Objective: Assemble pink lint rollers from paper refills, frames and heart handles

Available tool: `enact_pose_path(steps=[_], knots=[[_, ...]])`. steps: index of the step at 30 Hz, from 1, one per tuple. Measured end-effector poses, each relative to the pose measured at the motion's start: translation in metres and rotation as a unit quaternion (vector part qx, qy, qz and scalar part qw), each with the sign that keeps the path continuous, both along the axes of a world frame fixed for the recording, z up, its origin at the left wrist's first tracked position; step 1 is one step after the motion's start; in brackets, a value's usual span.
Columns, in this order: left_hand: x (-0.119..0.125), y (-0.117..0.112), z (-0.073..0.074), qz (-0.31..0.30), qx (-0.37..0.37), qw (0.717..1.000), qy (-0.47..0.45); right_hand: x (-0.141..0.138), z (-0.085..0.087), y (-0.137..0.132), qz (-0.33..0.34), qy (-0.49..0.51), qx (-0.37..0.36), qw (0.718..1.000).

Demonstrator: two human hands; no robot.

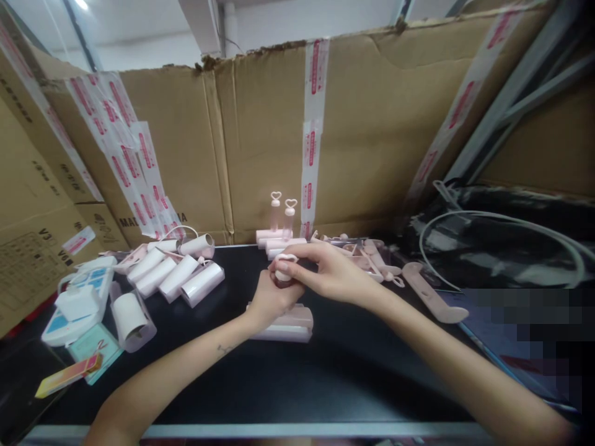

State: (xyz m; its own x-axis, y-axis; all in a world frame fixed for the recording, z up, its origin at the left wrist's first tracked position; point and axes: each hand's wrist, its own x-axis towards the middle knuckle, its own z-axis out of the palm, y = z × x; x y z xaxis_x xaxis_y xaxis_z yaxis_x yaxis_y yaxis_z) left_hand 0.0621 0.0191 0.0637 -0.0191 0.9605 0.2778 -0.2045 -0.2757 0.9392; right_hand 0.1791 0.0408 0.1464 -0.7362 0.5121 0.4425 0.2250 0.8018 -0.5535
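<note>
In front of me, my left hand [272, 298] is closed around a small bubble wand bottle [284, 262] and hides most of its tube. My right hand [328, 267] grips the heart-shaped pale pink top of that bottle between thumb and fingers. Below both hands, pale pink plastic half-round pieces [281, 334] lie on the black table [344, 378]. Just behind the hands, two similar heart-topped bottles [290, 218] stand upright beside pale pink cylindrical pieces [274, 236] lying flat.
Several white rolls in pink holders [179, 275] lie to the left, near a power strip [100, 272] and a teal box [95, 350]. Loose pink parts [367, 254] and a curved pink piece [432, 294] lie right. A cardboard wall [260, 136] closes the back.
</note>
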Motion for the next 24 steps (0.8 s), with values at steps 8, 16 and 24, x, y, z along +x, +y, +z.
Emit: enact_pose_path(steps=[8, 16, 24], knots=[[-0.003, 0.000, -0.002, 0.011, 0.019, 1.000, 0.011, -0.003, -0.017, -0.004, -0.021, 0.065, -0.041, 0.997], [-0.003, 0.001, -0.007, 0.035, 0.038, 0.998, 0.042, -0.004, -0.018, -0.015, -0.068, 0.042, -0.025, 0.997], [-0.006, -0.003, -0.005, 0.053, 0.054, 0.992, 0.097, -0.005, -0.013, -0.023, -0.108, -0.029, 0.043, 0.993]])
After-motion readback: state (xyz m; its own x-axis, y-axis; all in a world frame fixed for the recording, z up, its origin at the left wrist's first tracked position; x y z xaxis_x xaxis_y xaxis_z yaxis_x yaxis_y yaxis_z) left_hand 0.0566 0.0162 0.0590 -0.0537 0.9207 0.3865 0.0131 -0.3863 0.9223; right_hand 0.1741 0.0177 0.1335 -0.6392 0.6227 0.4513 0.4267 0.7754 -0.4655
